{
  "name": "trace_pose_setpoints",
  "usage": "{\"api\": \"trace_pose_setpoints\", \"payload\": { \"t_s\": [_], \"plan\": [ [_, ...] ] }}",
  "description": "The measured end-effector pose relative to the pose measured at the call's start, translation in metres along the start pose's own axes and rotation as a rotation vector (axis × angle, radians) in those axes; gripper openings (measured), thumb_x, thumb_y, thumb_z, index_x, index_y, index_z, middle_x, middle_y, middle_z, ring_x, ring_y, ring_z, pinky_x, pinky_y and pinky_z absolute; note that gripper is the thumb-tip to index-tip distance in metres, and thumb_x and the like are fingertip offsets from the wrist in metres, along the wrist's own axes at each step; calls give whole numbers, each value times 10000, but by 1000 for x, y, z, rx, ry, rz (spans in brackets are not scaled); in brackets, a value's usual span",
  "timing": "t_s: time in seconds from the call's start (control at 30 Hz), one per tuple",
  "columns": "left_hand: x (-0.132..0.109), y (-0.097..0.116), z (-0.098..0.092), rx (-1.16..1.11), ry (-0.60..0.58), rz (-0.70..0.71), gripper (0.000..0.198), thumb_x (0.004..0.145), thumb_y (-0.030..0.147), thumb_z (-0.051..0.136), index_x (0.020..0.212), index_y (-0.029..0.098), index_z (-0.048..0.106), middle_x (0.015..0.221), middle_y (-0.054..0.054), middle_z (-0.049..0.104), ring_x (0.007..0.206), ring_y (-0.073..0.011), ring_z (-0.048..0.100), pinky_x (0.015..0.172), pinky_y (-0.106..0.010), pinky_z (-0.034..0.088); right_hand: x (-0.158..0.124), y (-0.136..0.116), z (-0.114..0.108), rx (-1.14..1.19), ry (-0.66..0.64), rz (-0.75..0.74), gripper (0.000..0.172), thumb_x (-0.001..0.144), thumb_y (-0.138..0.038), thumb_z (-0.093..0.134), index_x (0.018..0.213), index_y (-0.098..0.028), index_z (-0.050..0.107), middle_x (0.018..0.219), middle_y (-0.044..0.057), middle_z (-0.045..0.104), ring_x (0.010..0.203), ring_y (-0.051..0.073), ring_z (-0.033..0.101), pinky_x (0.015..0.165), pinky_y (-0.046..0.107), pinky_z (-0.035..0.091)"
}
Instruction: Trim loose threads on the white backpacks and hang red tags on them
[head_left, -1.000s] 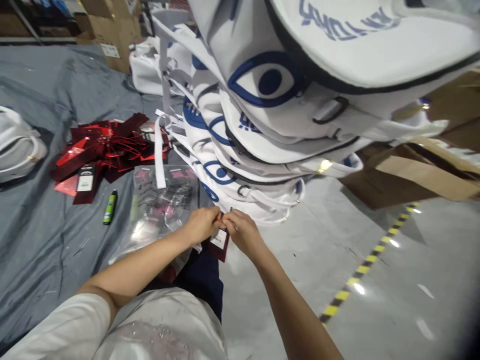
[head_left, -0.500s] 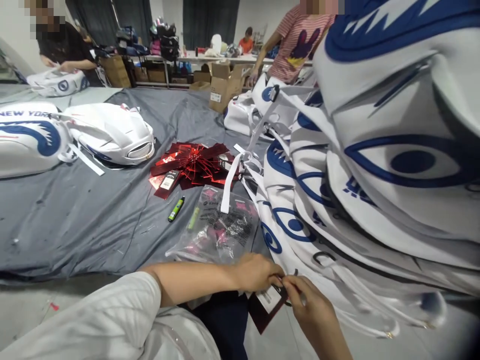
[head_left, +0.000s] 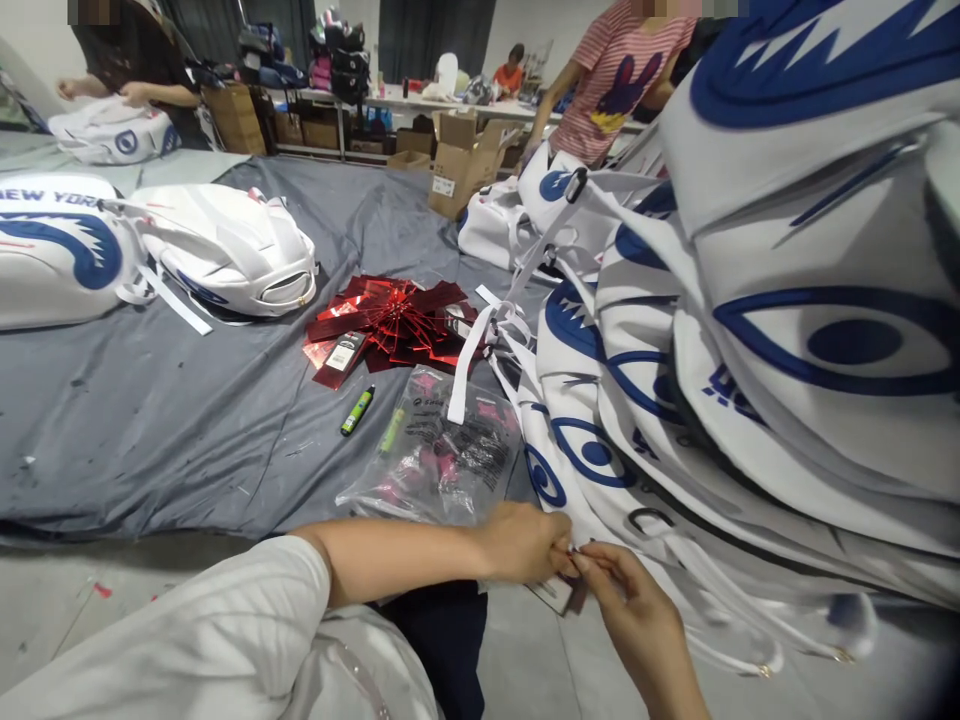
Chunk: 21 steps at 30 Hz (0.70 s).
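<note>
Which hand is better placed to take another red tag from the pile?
Likely the left hand: it is nearer the red tags, by the plastic bag. The right hand, also pinching the small tag, lies farther off.

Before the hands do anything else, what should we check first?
1. The left hand holds the hang tag: ok.
2. The right hand has its fingertips at the same spot, but what it grips: cannot tell.
3. The hang tag is close against the bottom of the white bag stack: ok.
4. The white bag stack is steady: cannot tell. It towers beside both hands.
5. The plastic packet and the red tags lie apart from the hands on the grey cloth: ok.
</note>
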<state>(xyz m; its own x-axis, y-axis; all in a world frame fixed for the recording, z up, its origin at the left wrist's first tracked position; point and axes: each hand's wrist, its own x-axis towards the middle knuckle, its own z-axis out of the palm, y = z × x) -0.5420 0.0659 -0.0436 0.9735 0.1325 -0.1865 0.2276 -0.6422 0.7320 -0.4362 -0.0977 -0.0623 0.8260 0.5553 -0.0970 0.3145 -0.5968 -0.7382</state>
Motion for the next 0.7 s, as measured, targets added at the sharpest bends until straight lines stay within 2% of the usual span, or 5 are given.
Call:
{"api": "trace_pose_setpoints", "payload": {
  "t_s": [0.1, 0.23, 0.5, 0.63, 0.7],
  "plan": [
    [1, -2, 0, -51, -61, 18, 208, 943, 371, 549, 1093, 282, 662, 991, 20, 749, 955, -154, 692, 768, -219, 490, 2, 1, 2, 65, -3, 23, 456, 645, -628, 663, 860, -226, 666, 844, 57, 730, 875, 264, 688, 778, 335, 532],
    [0, -1, 0, -46, -51, -33, 224, 927, 385, 573, 1026, 215, 680, 989, -48, 748, 983, -220, 687, 812, -286, 490, 2, 2, 5, 117, 3, 33, 436, 644, -608, 691, 833, -217, 661, 813, 55, 723, 823, 255, 683, 745, 341, 532],
    [-1, 4, -2, -48, -29, -64, 202, 902, 355, 615, 1008, 196, 680, 997, -76, 747, 996, -259, 693, 802, -303, 490, 1, -3, 9, 276, -6, 24, 411, 675, -566, 715, 858, -207, 633, 762, 46, 713, 747, 243, 679, 695, 347, 533],
    [-2, 3, -2, -83, -55, -34, 143, 920, 332, 593, 989, 239, 677, 909, -1, 739, 872, -165, 699, 731, -222, 484, -4, -14, 15, 379, 26, -9, 395, 675, -551, 731, 843, -214, 609, 733, 40, 704, 730, 241, 670, 697, 353, 521],
    [-3, 3, -1, -67, -21, -37, 112, 918, 269, 575, 944, 214, 670, 926, -25, 731, 920, -176, 691, 767, -234, 485, -6, -19, 18, 418, 30, -28, 393, 663, -555, 735, 811, -219, 595, 700, 28, 687, 712, 232, 657, 705, 354, 511]
  ]
}}
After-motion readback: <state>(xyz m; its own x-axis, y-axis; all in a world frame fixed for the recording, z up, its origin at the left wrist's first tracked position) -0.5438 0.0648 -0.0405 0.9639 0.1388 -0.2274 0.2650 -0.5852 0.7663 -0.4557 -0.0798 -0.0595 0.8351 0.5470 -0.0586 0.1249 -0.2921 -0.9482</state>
